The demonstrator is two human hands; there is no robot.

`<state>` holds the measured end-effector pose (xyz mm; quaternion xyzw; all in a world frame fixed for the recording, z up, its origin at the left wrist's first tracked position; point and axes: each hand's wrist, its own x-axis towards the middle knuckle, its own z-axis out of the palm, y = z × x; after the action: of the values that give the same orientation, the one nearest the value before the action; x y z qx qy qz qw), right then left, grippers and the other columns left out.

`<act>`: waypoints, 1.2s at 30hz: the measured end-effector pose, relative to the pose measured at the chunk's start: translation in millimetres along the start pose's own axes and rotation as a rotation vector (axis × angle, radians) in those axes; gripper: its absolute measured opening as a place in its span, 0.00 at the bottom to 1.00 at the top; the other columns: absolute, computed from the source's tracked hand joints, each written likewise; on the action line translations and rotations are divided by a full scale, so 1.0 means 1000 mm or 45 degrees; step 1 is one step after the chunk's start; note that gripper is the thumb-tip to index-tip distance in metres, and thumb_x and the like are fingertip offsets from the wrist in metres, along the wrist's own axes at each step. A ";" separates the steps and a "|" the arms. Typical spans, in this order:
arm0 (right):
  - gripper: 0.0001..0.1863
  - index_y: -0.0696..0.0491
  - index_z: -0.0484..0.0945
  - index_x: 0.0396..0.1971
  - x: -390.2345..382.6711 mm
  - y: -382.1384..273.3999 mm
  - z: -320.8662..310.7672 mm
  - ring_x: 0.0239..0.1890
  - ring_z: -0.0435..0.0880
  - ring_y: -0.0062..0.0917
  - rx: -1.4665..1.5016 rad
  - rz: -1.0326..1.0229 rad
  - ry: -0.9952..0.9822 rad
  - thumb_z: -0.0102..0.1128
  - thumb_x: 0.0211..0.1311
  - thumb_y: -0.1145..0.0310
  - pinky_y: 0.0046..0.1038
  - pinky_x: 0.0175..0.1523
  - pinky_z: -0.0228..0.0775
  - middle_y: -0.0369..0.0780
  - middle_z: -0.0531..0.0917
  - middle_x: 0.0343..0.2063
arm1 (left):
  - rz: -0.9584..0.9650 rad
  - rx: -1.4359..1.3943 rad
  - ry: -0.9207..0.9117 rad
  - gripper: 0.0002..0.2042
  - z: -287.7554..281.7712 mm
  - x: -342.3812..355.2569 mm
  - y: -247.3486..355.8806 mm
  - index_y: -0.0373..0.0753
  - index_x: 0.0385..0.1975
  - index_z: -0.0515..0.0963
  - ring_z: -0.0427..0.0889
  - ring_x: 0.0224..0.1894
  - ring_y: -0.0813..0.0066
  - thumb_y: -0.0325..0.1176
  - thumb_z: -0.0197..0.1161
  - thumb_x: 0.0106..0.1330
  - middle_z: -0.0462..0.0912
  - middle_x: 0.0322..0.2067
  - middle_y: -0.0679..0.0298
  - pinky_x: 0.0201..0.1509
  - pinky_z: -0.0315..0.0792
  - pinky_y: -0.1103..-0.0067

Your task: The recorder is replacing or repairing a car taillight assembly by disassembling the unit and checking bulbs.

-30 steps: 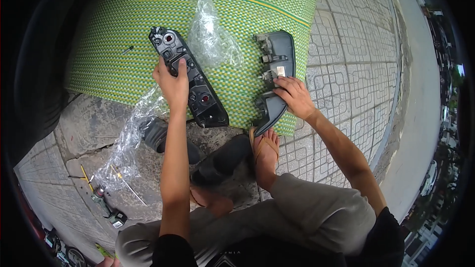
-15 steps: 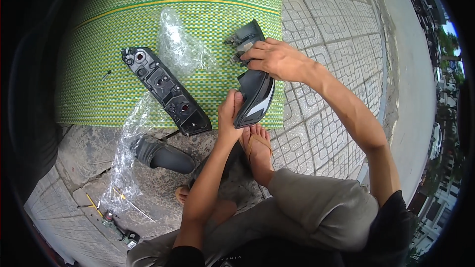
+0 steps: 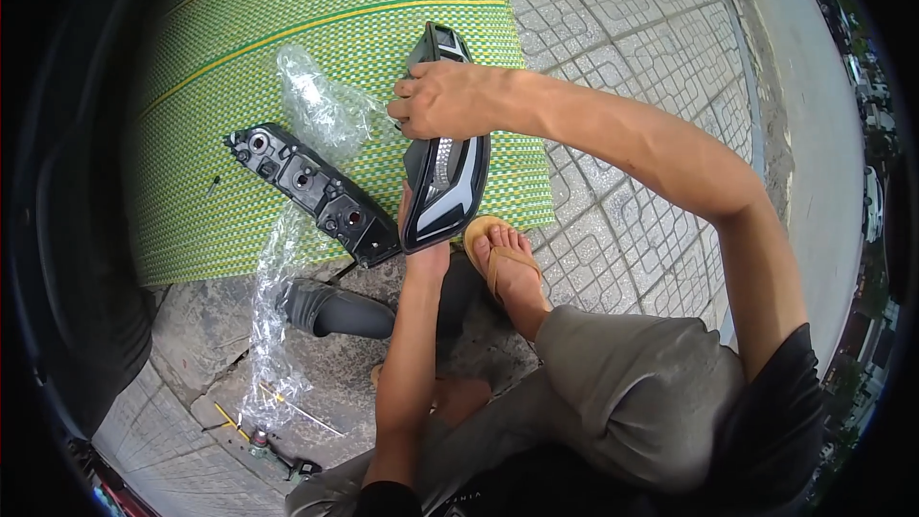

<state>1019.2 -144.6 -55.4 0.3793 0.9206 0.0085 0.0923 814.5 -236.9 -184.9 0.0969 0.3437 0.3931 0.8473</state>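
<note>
My right hand [image 3: 436, 101] is wrapped over the upper part of a long black vehicle lamp [image 3: 444, 193], whose clear front with pale curved strips faces up. My left hand [image 3: 424, 258] holds the lamp's lower end from underneath, its fingers mostly hidden. Just left of this, a second lamp [image 3: 321, 191] lies back up on the green woven mat [image 3: 211, 230], showing its black housing and round sockets. Crumpled clear plastic wrap [image 3: 325, 101] lies above it.
Below the mat are a dark grey slipper [image 3: 345, 311], more wrap [image 3: 273, 354], a yellow-handled tool [image 3: 228, 415] and a cordless power tool [image 3: 278, 455] on worn paving. My sandalled foot [image 3: 507, 273] rests at the mat's edge. Tiled pavement [image 3: 632, 38] runs along the right.
My left hand has left the second lamp and taken hold of the right-hand one. That lamp has turned from back up to front up and shifted left, with my right hand on it.
</note>
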 end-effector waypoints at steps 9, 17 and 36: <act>0.09 0.49 0.83 0.39 -0.086 -0.006 0.040 0.61 0.75 0.27 0.182 0.154 0.194 0.58 0.59 0.68 0.31 0.62 0.69 0.36 0.77 0.58 | 0.299 0.668 0.195 0.17 0.001 -0.003 -0.003 0.44 0.28 0.63 0.53 0.21 0.89 0.44 0.46 0.82 0.57 0.20 0.76 0.25 0.50 0.83; 0.09 0.47 0.82 0.39 -0.141 -0.041 0.090 0.64 0.72 0.31 0.247 0.292 0.172 0.57 0.59 0.69 0.35 0.69 0.64 0.37 0.75 0.60 | 0.681 0.609 -0.108 0.15 0.106 -0.044 0.041 0.41 0.33 0.64 0.59 0.22 0.86 0.43 0.45 0.83 0.61 0.22 0.72 0.27 0.57 0.83; 0.13 0.57 0.83 0.51 -0.026 -0.061 -0.132 0.36 0.83 0.16 1.945 0.306 0.822 0.62 0.69 0.75 0.19 0.36 0.77 0.38 0.86 0.41 | 1.000 0.721 -0.191 0.15 0.140 -0.092 0.098 0.33 0.43 0.72 0.64 0.24 0.85 0.41 0.49 0.81 0.69 0.24 0.71 0.29 0.62 0.83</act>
<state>971.5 -198.8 73.2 0.4121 0.6077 -0.4995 -0.4598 806.2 -223.4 8.2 0.4738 0.3125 0.5660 0.5979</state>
